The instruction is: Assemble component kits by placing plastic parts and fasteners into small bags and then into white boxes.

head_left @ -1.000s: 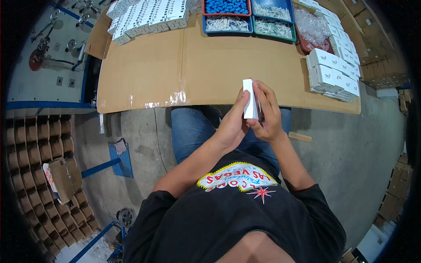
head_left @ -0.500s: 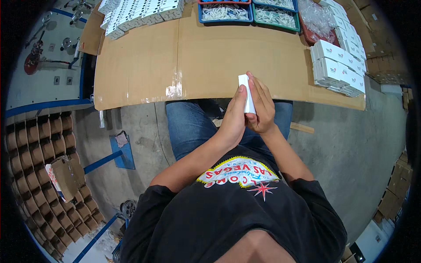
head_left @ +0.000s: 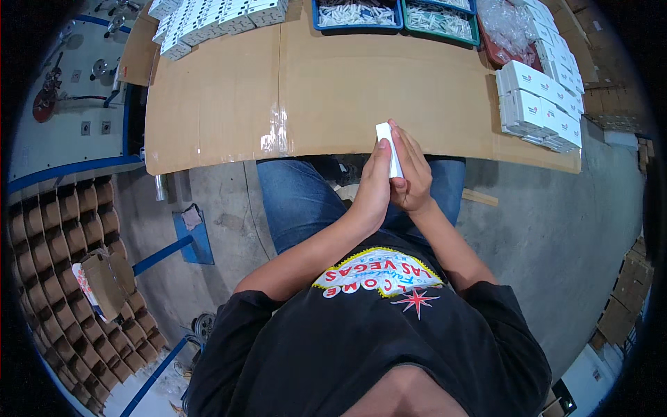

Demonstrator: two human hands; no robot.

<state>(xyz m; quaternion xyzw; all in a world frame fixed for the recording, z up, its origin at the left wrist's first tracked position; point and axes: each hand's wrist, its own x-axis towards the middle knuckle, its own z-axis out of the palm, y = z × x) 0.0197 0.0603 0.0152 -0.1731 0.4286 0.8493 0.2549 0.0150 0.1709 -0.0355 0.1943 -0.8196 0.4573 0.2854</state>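
Note:
A small white box (head_left: 390,149) stands on edge between my two palms, just off the near edge of the cardboard-covered table (head_left: 347,97). My left hand (head_left: 374,182) presses its left side, with the thumb along the box. On the other side my right hand (head_left: 414,174) lies flat against it, fingers stretched together and pointing away from me. Only the narrow face and the top end of the box show. Its broad sides are hidden by my palms.
White boxes (head_left: 201,31) stand in rows at the far left. Blue (head_left: 358,29) and green trays (head_left: 445,38) of small white pieces sit at the far middle. More white boxes (head_left: 538,104) are stacked at the right, beside a red tray with clear plastic bags (head_left: 506,28).
The box and both hands have shifted very slightly, still pressed together. The whole view has moved a little. Nothing was let go.

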